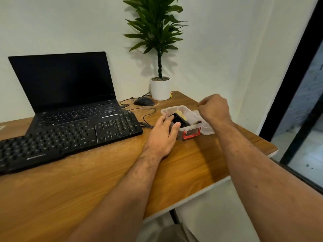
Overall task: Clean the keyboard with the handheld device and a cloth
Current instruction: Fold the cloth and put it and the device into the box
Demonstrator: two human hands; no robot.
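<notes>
Two bare hands work at the clear plastic box (189,119) near the right edge of the wooden desk (104,172). We note the left hand (163,136) reaching into the box, thumb and fingers curled round a black handheld device (179,119) that sits inside it. Just behind the device we see a pale yellow cloth (181,114), also in the box. The box carries a red latch (191,134) on its near end, and its clear lid (207,127) lies against its right side. The right hand (214,107) hovers above the box in a closed fist; we see nothing in it. The black keyboard (70,137) lies along the left half of the desk, touching the front of an open laptop (68,88). A mouse (144,101) and a potted plant (160,88) stand at the far edge.
</notes>
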